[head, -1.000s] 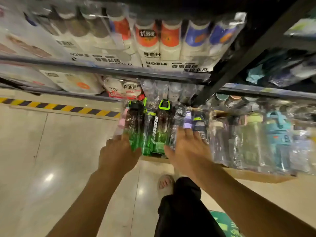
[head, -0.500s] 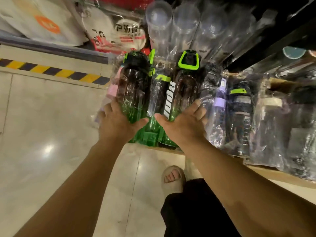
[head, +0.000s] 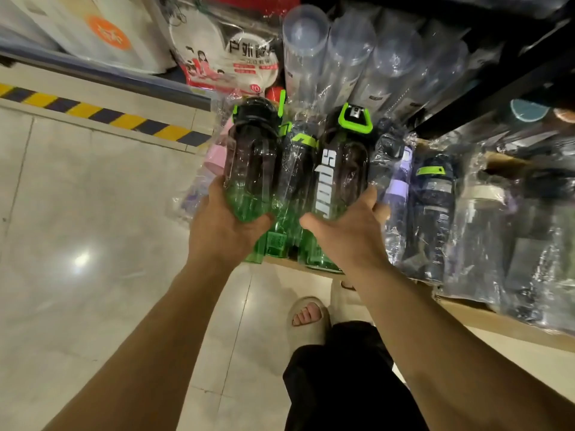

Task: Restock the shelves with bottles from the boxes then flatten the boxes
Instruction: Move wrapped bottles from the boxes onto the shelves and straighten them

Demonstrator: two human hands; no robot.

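Three green-and-black sport bottles in clear wrap stand at the left end of a wooden shelf (head: 497, 325). My left hand (head: 222, 223) grips the base of the left green bottle (head: 250, 169), thumb curled round its front. My right hand (head: 348, 234) grips the right green bottle (head: 340, 172), the one with white "sport" lettering and a green loop handle. A third green bottle (head: 295, 181) stands between them. Several wrapped bottles with purple, black and beige caps (head: 432, 206) line the shelf to the right.
Clear plastic tubes (head: 329, 54) and packaged goods (head: 224, 54) fill the lower shelf behind. A yellow-and-black hazard stripe (head: 102, 115) runs along the tiled floor at left. My sandalled foot (head: 306, 315) and dark trouser leg are below the shelf edge.
The camera has dipped and closed in on the bottles. Both hands have slid from the bottle fronts to wrap round the bases of the two outer green bottles.
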